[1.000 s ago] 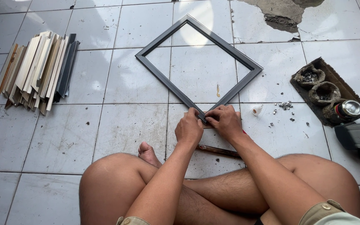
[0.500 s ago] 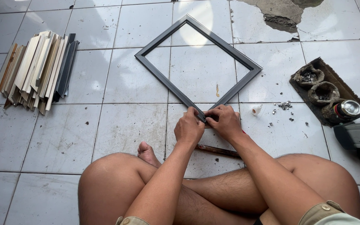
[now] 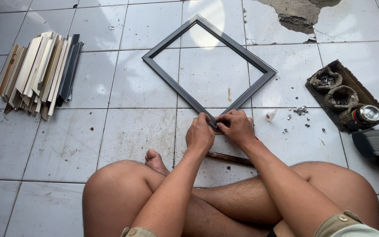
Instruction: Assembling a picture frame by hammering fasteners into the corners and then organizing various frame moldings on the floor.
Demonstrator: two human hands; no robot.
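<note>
Tiled floor [image 3: 123,131], dark frame [image 3: 172,83], moulding strips [image 3: 40,70], perhaps staples [image 3: 301,110]

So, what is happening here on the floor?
A person sits cross-legged on the tiled floor. The left hand and right hand press together the near corner of a dark square frame lying flat. A stack of moulding strips lies to the left, a tray of small hardware to the right.

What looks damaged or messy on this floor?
The tiled floor is broken open at the top, with rough bare concrete showing. Small metal bits lie scattered loose beside the tray, not in its pouches.
</note>
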